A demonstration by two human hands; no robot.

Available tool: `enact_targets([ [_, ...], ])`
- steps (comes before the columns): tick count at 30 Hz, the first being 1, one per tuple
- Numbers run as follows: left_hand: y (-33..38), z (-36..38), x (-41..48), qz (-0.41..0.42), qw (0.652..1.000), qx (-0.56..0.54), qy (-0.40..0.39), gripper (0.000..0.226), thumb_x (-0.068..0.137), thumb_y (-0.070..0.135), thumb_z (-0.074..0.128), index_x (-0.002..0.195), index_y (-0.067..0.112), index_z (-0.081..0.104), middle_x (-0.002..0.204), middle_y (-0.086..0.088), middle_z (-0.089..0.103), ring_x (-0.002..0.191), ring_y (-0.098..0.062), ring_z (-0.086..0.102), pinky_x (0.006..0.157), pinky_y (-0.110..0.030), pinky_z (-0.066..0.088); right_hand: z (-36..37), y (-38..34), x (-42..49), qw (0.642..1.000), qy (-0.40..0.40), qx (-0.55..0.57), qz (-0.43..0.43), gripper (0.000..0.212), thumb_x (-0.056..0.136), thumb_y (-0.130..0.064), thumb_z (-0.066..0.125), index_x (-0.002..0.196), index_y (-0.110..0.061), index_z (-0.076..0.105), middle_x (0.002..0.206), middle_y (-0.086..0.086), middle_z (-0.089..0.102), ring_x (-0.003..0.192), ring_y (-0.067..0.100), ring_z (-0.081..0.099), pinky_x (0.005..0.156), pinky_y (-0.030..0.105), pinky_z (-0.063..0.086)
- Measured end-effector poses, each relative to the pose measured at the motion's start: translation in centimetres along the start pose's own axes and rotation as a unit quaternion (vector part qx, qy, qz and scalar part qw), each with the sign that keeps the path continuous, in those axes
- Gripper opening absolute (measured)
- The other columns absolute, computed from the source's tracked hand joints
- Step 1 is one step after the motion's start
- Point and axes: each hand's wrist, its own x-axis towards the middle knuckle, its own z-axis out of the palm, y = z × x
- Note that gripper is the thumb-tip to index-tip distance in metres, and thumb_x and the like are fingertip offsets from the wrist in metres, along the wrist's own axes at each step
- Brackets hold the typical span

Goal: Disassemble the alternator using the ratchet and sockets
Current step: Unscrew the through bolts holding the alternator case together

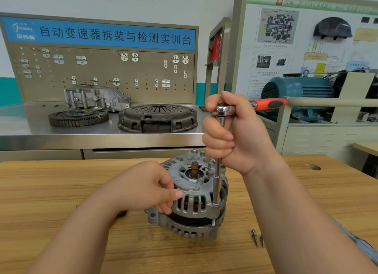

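Observation:
A silver alternator (194, 200) stands upright on the wooden table (61, 192), shaft end up. My left hand (147, 187) grips its left side, thumb on the housing rim. My right hand (231, 134) is wrapped around the ratchet (223, 110) head and the upper part of its long chrome extension (217, 181). The extension stands vertical, its socket seated on a through-bolt at the alternator's right front edge. The ratchet's red and black handle (270, 103) points to the right. Two removed bolts (257, 238) lie on the table to the alternator's right.
Behind the table a steel workbench (20, 126) carries a flywheel (78, 116), a clutch pressure plate (157, 118) and a transmission housing (96, 97) before a pegboard. A blue electric motor (296, 93) sits at the right on a stand.

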Motion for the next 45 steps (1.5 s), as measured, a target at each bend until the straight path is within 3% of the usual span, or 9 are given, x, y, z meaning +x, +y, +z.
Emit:
enact_targets([
  [4, 0.6, 0.5, -0.2, 0.070, 0.991, 0.040, 0.105, 0.036, 0.089, 0.042, 0.065, 0.063, 0.018, 0.061, 0.050, 0.009, 0.064, 0.049, -0.005, 0.061, 0.060, -0.026, 0.053, 0.0, -0.1, -0.2, 0.998, 0.001, -0.046, -0.034, 0.036, 0.089, -0.037, 0.039, 0.076, -0.020, 0.068, 0.041, -0.002, 0.044, 0.032, 0.007, 0.031, 0.040, 0.013, 0.033],
  [7, 1.6, 1.9, -0.1, 0.190, 0.959, -0.011, 0.211, 0.028, 0.081, 0.054, 0.060, 0.072, 0.028, 0.064, 0.064, 0.010, 0.063, 0.060, -0.004, 0.059, 0.062, -0.031, 0.051, 0.2, -0.1, -0.4, 0.995, 0.005, -0.091, -0.049, 0.034, 0.091, -0.037, 0.042, 0.078, -0.022, 0.069, 0.046, 0.001, 0.052, 0.039, 0.013, 0.046, 0.047, 0.020, 0.041],
  [11, 2.7, 4.2, 0.9, 0.243, 0.956, -0.113, 0.123, 0.013, 0.094, 0.033, 0.051, 0.099, 0.037, 0.062, 0.094, 0.023, 0.071, 0.092, 0.004, 0.064, 0.080, -0.016, 0.049, 0.3, 0.1, -0.2, 0.988, 0.038, -0.134, -0.066, 0.039, 0.094, -0.037, 0.038, 0.076, -0.024, 0.069, 0.066, 0.003, 0.068, 0.068, 0.019, 0.064, 0.062, 0.028, 0.047],
  [17, 2.2, 4.8, 1.6, 0.260, 0.940, -0.201, 0.087, 0.011, 0.091, 0.023, 0.048, 0.089, 0.022, 0.059, 0.086, 0.008, 0.076, 0.087, -0.011, 0.071, 0.085, -0.028, 0.056, 1.1, 0.9, -0.5, 0.978, 0.090, -0.149, -0.112, 0.036, 0.093, -0.047, 0.041, 0.085, -0.020, 0.064, 0.088, 0.006, 0.075, 0.078, 0.018, 0.068, 0.064, 0.025, 0.050],
  [24, 2.2, 5.2, 2.1, 0.250, 0.944, -0.193, 0.097, 0.020, 0.089, 0.031, 0.051, 0.098, 0.018, 0.062, 0.083, 0.011, 0.075, 0.088, -0.012, 0.070, 0.088, -0.052, 0.053, 2.7, 2.3, -2.1, 0.831, 0.219, -0.453, -0.237, 0.033, 0.091, -0.055, 0.041, 0.110, -0.031, 0.055, 0.102, -0.012, 0.070, 0.091, 0.000, 0.066, 0.074, 0.020, 0.051],
  [30, 2.6, 5.5, 2.0, 0.240, 0.947, -0.190, 0.101, 0.018, 0.090, 0.040, 0.049, 0.094, 0.026, 0.060, 0.078, 0.014, 0.072, 0.084, -0.040, 0.064, 0.082, -0.058, 0.050, 2.6, 2.2, -2.6, 0.931, 0.154, -0.247, -0.220, 0.038, 0.085, -0.051, 0.053, 0.104, -0.019, 0.046, 0.122, -0.003, 0.069, 0.095, 0.023, 0.072, 0.065, 0.032, 0.054],
  [34, 2.6, 5.3, 2.0, 0.249, 0.948, -0.174, 0.098, 0.035, 0.086, 0.051, 0.042, 0.092, 0.023, 0.063, 0.082, 0.014, 0.073, 0.087, -0.036, 0.064, 0.084, -0.055, 0.049, 2.6, 2.0, -2.7, 0.961, 0.139, -0.132, -0.198, 0.049, 0.080, -0.051, 0.050, 0.108, -0.011, 0.052, 0.113, 0.008, 0.073, 0.090, 0.025, 0.072, 0.060, 0.026, 0.056],
  [42, 2.3, 5.7, 2.3, 0.239, 0.948, -0.181, 0.105, 0.016, 0.092, 0.029, 0.048, 0.092, 0.024, 0.063, 0.085, 0.012, 0.075, 0.090, -0.009, 0.070, 0.090, -0.047, 0.052, 2.6, 2.2, -2.7, 0.966, 0.168, -0.105, -0.167, 0.052, 0.083, -0.054, 0.040, 0.108, -0.013, 0.061, 0.102, 0.009, 0.075, 0.083, 0.018, 0.071, 0.062, 0.025, 0.055],
  [45, 2.2, 5.8, 2.4, 0.228, 0.944, -0.213, 0.105, 0.020, 0.089, 0.028, 0.051, 0.099, 0.016, 0.065, 0.089, 0.005, 0.076, 0.093, -0.014, 0.071, 0.094, -0.051, 0.051, 2.4, 2.6, -2.6, 0.914, 0.223, -0.248, -0.230, 0.032, 0.090, -0.053, 0.050, 0.111, -0.036, 0.066, 0.108, -0.001, 0.073, 0.091, 0.014, 0.070, 0.071, 0.030, 0.056],
])
